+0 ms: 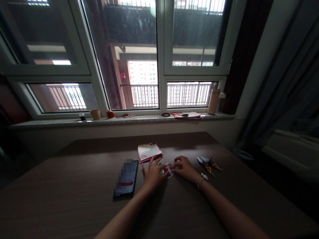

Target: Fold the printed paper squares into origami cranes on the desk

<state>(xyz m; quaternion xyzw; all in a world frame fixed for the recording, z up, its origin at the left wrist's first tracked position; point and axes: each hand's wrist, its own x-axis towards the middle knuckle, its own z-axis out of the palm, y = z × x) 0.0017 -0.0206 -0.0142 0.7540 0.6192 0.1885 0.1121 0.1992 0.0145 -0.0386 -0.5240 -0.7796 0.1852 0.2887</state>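
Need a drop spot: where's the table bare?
Bare: table left of the phone, and the near right edge. Crowded: centre, where left hand and right hand pinch folded paper, between booklet and paper figures.

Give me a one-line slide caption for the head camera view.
Both hands, left hand and right hand, press a small folded paper on a dark table beside a phone.

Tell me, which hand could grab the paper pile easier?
Probably the left hand. The pile lies just beyond its fingers, while the right hand sits further over. Both press a small folded paper.
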